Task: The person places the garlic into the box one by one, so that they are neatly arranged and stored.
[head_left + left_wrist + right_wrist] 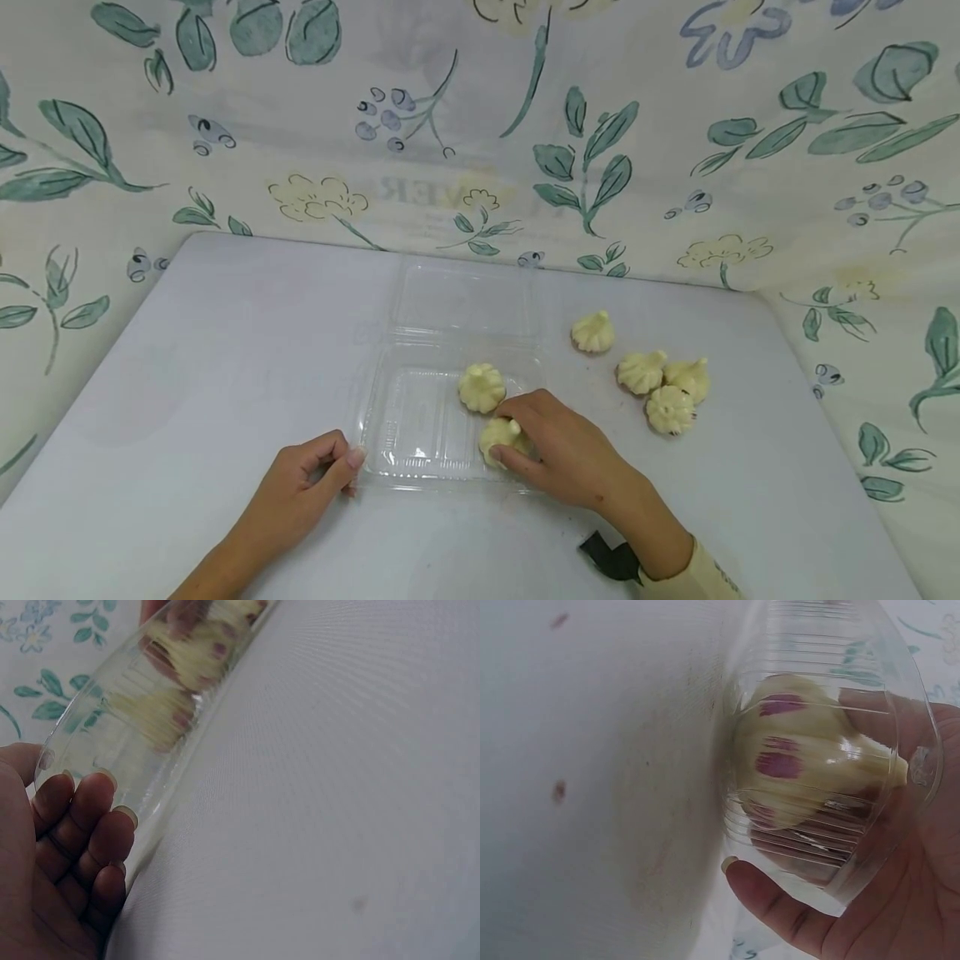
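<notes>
A clear plastic clamshell container (408, 421) lies unfolded, its lid (465, 302) flat on the far side. My left hand (311, 479) pinches its near left rim between thumb and fingers, as the left wrist view also shows. Inside, at the right of the tray, my right hand (566, 458) grips a pale garlic bulb (495, 439) with thumb and fingers. Through the plastic wall in the right wrist view, that bulb (787, 757) shows purple patches, its stem pointing toward the palm. A second garlic bulb (482, 387) sits just behind it in the tray.
To the right of the container are a lone garlic bulb (593, 332) and a cluster of three, one garlic bulb (671, 409) nearest. A black piece (611, 557) lies by the right wrist. Patterned cloth (465, 125) hangs behind the white table (247, 333).
</notes>
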Tool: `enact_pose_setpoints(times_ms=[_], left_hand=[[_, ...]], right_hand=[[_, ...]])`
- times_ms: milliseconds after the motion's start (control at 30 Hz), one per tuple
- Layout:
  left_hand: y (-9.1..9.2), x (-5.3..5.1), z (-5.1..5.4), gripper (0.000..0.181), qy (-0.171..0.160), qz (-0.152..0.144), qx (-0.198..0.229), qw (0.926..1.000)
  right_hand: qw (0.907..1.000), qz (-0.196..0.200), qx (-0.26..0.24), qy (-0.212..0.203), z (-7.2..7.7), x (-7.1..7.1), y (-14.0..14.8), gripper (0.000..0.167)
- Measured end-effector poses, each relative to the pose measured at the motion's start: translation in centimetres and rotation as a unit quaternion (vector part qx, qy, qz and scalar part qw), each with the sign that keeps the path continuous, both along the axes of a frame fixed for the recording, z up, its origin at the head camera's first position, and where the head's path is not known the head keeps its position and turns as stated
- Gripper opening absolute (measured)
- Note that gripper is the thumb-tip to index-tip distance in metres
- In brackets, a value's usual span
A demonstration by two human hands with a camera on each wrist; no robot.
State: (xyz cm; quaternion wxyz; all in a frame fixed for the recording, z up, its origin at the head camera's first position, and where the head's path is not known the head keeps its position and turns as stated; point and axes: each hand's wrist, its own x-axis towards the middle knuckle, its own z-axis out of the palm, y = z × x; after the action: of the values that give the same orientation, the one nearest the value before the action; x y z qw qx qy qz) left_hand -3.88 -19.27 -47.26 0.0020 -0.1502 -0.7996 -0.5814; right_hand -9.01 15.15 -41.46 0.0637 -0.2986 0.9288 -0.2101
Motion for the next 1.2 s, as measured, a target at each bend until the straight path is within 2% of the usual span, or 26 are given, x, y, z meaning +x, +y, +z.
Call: enact_pose_setpoints(times_ms=[1200], left_hand=[[-0.11, -0.31, 0.61, 0.031, -0.012, 0.0, -0.006, 0.9999]], right_hand=[[1.0, -0.006, -0.003, 0.0, -0.09, -0.25, -0.18, 0.043]])
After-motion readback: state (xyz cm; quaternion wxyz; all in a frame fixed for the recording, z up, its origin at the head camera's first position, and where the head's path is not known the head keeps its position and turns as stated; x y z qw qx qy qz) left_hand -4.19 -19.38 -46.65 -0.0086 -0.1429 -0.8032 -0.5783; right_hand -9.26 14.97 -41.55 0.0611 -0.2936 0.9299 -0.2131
